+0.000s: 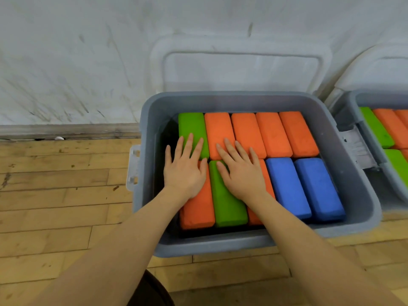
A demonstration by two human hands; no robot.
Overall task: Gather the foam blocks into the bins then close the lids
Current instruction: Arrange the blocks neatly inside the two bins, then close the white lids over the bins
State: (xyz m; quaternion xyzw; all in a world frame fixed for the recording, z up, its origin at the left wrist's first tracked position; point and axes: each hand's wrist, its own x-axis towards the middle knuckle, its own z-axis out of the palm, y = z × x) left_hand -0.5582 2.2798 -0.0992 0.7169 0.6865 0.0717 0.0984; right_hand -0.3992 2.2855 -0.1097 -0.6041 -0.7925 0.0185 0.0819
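**Blocks packed, lids still off**

While both hands press flat on the foam blocks, the near grey bin (353, 173) looks full: two rows of orange, green and blue blocks fill it. Its lid (240, 69) leans against the wall behind, so closing remains. A second bin (362, 100) at the right also holds blocks, with no lid on it. The left hand (184, 173) rests on an orange block (198, 210), fingers spread; the right hand (242, 175) lies palm-down across the green block (227, 206), fingers spread, gripping nothing.
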